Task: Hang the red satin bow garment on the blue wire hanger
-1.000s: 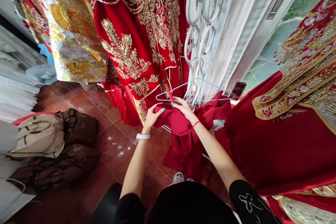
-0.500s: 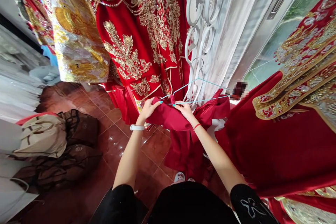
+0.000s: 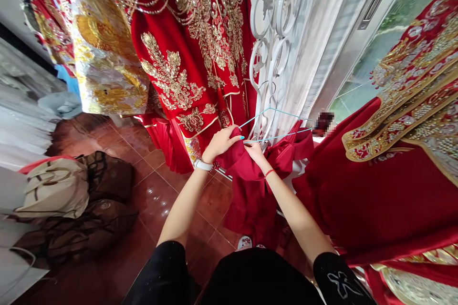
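A dark red garment (image 3: 250,202) hangs in front of me on a thin light-blue wire hanger (image 3: 270,108). My left hand (image 3: 222,143) is closed on the garment's upper left part, at that end of the hanger. Close beside it, my right hand (image 3: 255,153) pinches the same cloth just under the lower wire. The right end of the garment stays up on the hanger by its straps. Cloth and fingers hide the hanger's left corner.
Behind the hanger stands a white scrollwork metal frame (image 3: 260,50). A red jacket with gold embroidery (image 3: 171,76) hangs beyond my left hand, and a beaded red garment (image 3: 358,190) at the right. Brown bags (image 3: 89,231) lie on the tiled floor (image 3: 157,200) at left.
My left hand has moved right, closer to my right hand, and now wraps over the bunched cloth. The garment's left part has shifted right and is folded up more.
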### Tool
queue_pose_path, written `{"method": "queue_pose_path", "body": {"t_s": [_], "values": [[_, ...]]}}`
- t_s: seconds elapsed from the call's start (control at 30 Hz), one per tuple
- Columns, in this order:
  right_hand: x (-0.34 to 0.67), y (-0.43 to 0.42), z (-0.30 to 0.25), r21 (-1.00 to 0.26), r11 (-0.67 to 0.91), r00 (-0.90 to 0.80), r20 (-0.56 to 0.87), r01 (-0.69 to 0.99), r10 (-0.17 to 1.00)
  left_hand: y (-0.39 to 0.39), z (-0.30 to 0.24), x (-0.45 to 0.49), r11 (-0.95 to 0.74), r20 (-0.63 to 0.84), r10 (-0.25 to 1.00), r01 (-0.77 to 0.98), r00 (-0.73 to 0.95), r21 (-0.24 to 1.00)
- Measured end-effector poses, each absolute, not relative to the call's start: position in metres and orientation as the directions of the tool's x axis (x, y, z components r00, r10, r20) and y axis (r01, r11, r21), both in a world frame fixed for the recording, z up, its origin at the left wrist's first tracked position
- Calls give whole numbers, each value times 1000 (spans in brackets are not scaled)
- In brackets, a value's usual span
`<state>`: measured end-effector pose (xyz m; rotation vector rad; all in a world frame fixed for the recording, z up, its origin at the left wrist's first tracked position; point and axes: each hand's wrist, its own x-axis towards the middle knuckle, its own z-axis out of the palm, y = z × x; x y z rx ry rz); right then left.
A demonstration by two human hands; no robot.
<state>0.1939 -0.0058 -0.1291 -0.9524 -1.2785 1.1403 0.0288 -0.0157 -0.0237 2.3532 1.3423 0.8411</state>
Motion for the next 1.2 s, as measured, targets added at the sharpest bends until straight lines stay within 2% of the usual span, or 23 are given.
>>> {"method": "queue_pose_path", "body": {"t_s": [0.13, 0.2, 0.27, 0.37, 0.43, 0.47, 0.5, 0.57, 0.63, 0.73, 0.8, 0.87, 1.0, 1.1, 1.2], "values": [[208, -15, -121, -968, 250, -38, 250, -3, 968, -12, -33, 27, -497, 377, 865, 674, 333, 546], [229, -29, -116, -952, 299, -2, 300, 56, 954, -8, -31, 24, -505, 355, 863, 636, 359, 584], [262, -47, -114, -939, 328, 81, 337, 106, 938, -8, -28, 22, -554, 395, 833, 572, 388, 605], [332, -70, -116, -930, 329, 375, 368, 165, 851, -19, -25, 30, -654, 596, 740, 539, 311, 531], [380, -76, -121, -919, 320, 621, 392, 230, 678, -29, -25, 47, -693, 671, 679, 563, 299, 450], [401, -76, -124, -916, 304, 675, 400, 263, 620, -32, -25, 61, -717, 665, 659, 562, 352, 413], [418, -74, -127, -915, 287, 684, 402, 283, 609, -34, -25, 77, -748, 634, 639, 544, 437, 379], [440, -68, -131, -921, 267, 626, 390, 285, 675, -31, -27, 114, -806, 537, 589, 486, 604, 337], [446, -64, -133, -931, 259, 536, 361, 258, 763, -22, -29, 154, -813, 479, 583, 458, 657, 361], [441, -65, -134, -937, 260, 448, 341, 234, 827, -7, -38, 203, -749, 403, 637, 403, 657, 526], [439, -71, -136, -936, 260, 456, 343, 236, 821, -2, -46, 222, -668, 360, 697, 376, 621, 642], [440, -78, -138, -936, 250, 560, 348, 246, 752, -1, -54, 230, -602, 354, 750, 355, 558, 715], [448, -86, -139, -915, 236, 754, 402, 326, 520, -4, -63, 231, -560, 360, 778, 309, 516, 768], [446, -82, -129, -846, 268, 730, 533, 460, 429, -6, -63, 229, -557, 353, 784, 328, 511, 763], [440, -73, -112, -783, 303, 677, 622, 543, 394, -8, -61, 227, -563, 354, 786, 351, 506, 748]]}}
